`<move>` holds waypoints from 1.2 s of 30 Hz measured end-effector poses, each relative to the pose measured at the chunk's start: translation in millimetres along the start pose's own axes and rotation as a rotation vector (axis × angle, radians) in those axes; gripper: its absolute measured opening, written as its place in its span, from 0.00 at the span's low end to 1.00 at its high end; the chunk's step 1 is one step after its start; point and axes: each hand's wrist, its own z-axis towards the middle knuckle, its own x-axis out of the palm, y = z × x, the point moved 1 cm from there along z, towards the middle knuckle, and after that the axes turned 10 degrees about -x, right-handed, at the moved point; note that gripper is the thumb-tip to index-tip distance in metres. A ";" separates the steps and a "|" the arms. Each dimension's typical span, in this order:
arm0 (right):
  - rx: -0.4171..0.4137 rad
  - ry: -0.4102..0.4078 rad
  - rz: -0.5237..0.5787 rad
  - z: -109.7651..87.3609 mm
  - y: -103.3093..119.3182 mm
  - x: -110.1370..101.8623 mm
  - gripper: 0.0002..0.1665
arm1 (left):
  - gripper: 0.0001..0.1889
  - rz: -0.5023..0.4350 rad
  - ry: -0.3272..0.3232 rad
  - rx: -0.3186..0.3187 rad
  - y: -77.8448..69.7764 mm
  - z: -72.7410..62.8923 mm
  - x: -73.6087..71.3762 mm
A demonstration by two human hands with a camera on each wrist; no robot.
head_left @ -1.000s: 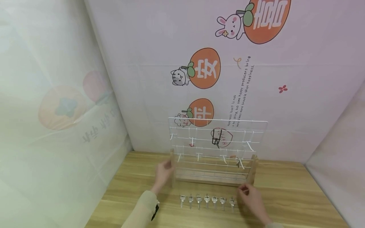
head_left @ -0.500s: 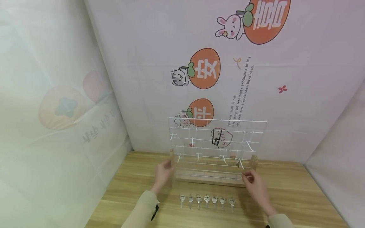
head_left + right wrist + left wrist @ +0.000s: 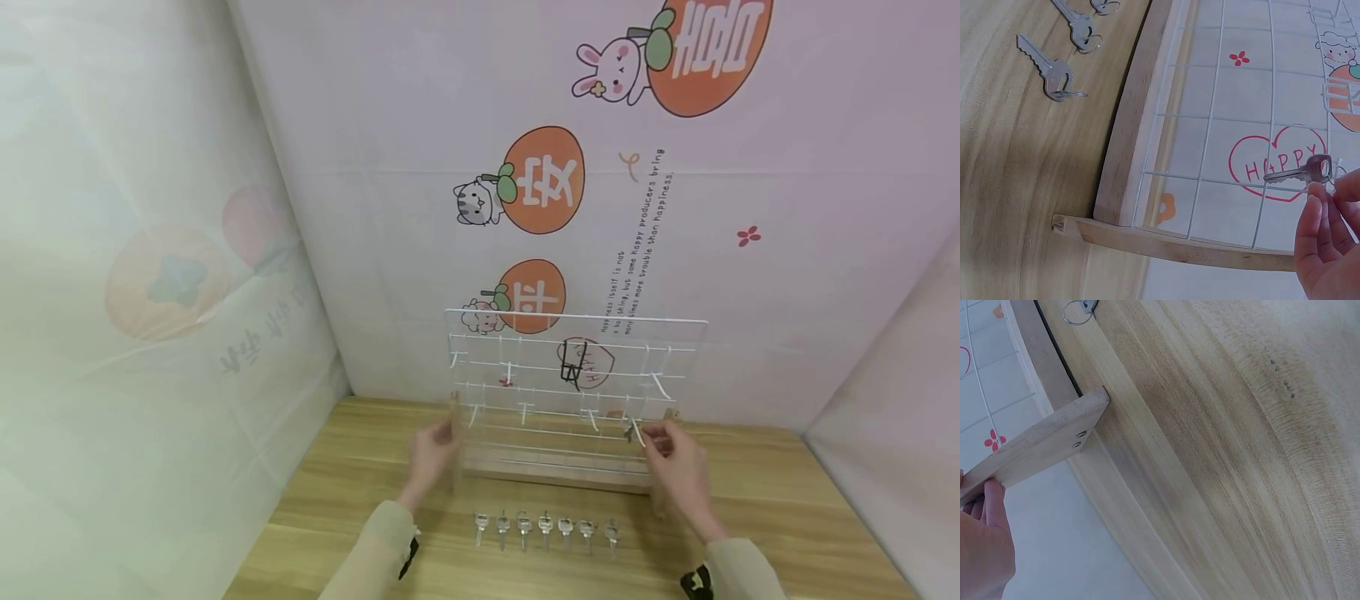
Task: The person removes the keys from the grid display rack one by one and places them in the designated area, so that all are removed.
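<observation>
A white wire grid rack (image 3: pixel 573 316) stands in a wooden frame, with several small hooks on it. My left hand (image 3: pixel 431 454) grips the wooden side post (image 3: pixel 1035 440) at the rack's left end, thumb on the near face in the left wrist view. At the lower right of the grid, my right hand (image 3: pixel 678 462) has thumb and fingertips together at the front end of a white hook (image 3: pixel 637 432). From that hook hangs a silver key (image 3: pixel 1317 167) by its ring, blade pointing down, right beside the fingertips. The fingers partly cover the ring.
Several silver keys (image 3: pixel 545 525) with rings lie in a row on the wood-grain table (image 3: pixel 795 500) in front of the rack. A black hook (image 3: pixel 572 362) sits higher on the grid. A printed cloth backdrop (image 3: pixel 390 275) rises behind the rack.
My right hand has risen from the right end of the key row to the hook with the hanging key. My left hand stays on the post, and the row of keys lies as before.
</observation>
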 end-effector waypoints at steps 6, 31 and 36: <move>-0.006 -0.016 -0.003 3.3 0.6 1.3 0.07 | 0.18 -0.023 0.003 -0.008 -0.7 -0.2 1.0; 0.003 -0.050 -0.036 7.3 0.1 8.7 0.05 | 0.21 -0.032 0.014 -0.016 0.3 0.1 1.2; -0.004 -0.058 -0.022 7.4 -0.4 8.1 0.04 | 0.21 -0.029 0.018 -0.006 2.3 0.5 1.3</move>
